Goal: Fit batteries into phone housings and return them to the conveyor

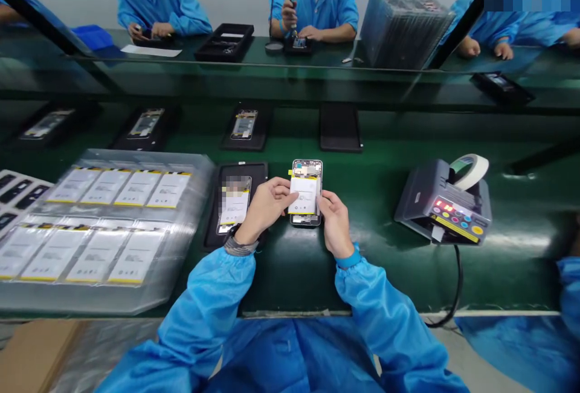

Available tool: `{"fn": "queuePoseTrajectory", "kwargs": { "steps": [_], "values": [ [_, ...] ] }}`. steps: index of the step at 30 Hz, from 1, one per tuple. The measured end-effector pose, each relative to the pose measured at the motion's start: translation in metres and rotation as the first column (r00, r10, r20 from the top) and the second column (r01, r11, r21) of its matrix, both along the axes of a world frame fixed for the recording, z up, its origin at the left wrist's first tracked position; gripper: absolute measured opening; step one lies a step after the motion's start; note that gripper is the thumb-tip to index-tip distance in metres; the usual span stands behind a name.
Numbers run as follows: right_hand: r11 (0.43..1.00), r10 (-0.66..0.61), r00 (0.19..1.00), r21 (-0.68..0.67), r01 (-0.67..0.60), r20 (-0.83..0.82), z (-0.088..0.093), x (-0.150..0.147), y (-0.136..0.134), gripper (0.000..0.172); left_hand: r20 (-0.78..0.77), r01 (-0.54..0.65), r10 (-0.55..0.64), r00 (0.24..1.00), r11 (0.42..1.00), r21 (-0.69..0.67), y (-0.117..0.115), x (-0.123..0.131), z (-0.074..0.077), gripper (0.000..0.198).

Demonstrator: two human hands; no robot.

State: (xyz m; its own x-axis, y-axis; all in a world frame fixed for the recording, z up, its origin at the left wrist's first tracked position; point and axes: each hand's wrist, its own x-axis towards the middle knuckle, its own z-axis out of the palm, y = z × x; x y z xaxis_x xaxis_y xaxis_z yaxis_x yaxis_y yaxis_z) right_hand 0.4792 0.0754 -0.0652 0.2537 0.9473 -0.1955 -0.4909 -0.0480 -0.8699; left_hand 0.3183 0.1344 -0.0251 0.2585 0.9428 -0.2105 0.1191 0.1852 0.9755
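Observation:
An opened phone body (312,220) lies upright in front of me on the green table, its circuit parts showing at the top and bottom. Over its middle sits a white battery (304,190) with yellow edges. My left hand (272,202) grips the battery's left side, thumb on its face and fingers bent at the edge. On the other side, my right hand (335,217) holds the phone body's right edge between thumb and fingers. Just left of my left hand, a black tray (212,224) bears another opened phone (234,205) with a white battery in it.
A clear plastic tray (181,254) with several white batteries is at the left. At the right stands a grey tape dispenser (444,202) with a cable. Several black trays (341,127) line the back, below a raised shelf. Beyond it, people in blue work at a bench.

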Motion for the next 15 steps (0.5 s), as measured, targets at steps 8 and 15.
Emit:
{"fn": "queuePoseTrajectory", "kwargs": {
  "steps": [8,15],
  "values": [
    [1.0,0.01,1.0,-0.023,-0.01,0.008,0.003,-0.01,-0.006,0.049,-0.406,-0.001,0.219,0.887,0.881,0.474,-0.016,0.0,-0.004,0.021],
    [0.999,0.039,0.999,-0.023,-0.039,0.014,0.003,-0.012,-0.011,0.05,0.032,-0.157,0.155,0.987,0.984,0.086,-0.01,0.008,-0.019,0.053]
  ]
}}
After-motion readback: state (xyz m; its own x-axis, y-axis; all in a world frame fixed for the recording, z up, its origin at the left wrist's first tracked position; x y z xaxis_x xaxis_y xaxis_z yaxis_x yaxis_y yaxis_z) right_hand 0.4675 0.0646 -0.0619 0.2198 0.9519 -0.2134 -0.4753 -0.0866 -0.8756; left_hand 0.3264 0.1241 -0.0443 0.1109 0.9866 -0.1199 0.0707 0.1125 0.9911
